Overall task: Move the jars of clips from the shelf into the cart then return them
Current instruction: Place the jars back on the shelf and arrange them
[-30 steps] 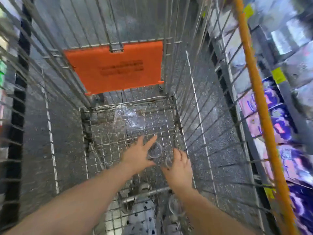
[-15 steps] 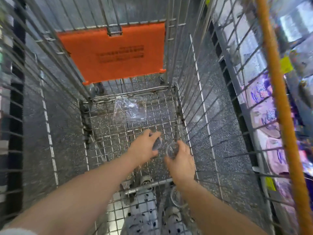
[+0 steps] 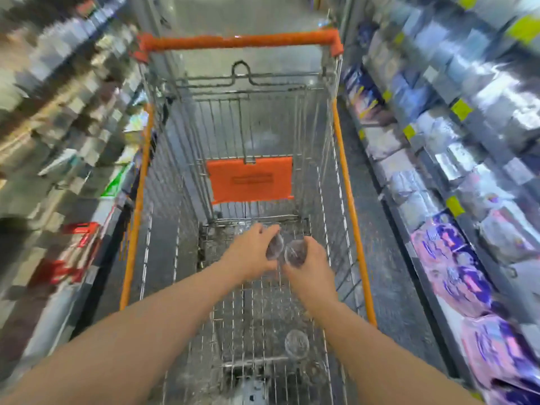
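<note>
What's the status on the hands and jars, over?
Left hand grips one small clear plastic jar; right hand grips a second clear jar. Third clear jar rests in the orange-railed wire cart. Nothing blocking.

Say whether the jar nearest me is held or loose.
Loose: the jar sits low in the cart, untouched by left hand or right hand.

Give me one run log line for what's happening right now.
place: inside cart | left hand: grips left jar | right hand: grips right jar | third jar: on cart floor, untouched
</note>
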The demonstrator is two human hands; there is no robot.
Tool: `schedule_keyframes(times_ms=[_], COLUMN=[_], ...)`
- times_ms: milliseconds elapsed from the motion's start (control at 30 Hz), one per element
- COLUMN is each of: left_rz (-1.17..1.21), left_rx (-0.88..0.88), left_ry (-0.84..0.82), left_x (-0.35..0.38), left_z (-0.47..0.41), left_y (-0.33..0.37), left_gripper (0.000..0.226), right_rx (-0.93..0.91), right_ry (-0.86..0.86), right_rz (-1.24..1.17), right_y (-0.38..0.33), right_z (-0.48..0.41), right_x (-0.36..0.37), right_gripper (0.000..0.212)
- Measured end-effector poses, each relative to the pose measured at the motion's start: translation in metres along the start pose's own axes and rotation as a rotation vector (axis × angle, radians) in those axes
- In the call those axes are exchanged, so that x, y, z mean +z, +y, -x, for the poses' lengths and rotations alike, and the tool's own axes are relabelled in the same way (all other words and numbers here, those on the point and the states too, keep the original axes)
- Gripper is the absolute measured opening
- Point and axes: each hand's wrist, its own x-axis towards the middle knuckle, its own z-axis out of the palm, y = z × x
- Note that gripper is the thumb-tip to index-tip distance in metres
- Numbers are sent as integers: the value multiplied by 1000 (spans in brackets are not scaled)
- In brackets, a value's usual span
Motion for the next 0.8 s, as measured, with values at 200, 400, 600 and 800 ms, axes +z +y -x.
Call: schedule_keyframes(times_ms=[200,400,600,800], left_rz=[244,277,349,339], left_rx=[-99,-124,-208,-357], left_ry=[227,439,767,1054], left_x=[-64,-143,-194,-221], left_z=[124,235,363,540], left_y=[60,91,91,61], left_gripper=[69,64,61,62], right_rx=[-267,-620,-893,-1210], right_ry=[-73,-196,-248,-469], right_rz=[-68,0,-23,-76], right_y=[-39,-115,-206,-304], right_z=[93,167,246,360], right_x=[-75,-127,-128,-84], right_gripper=[79,79,71,73])
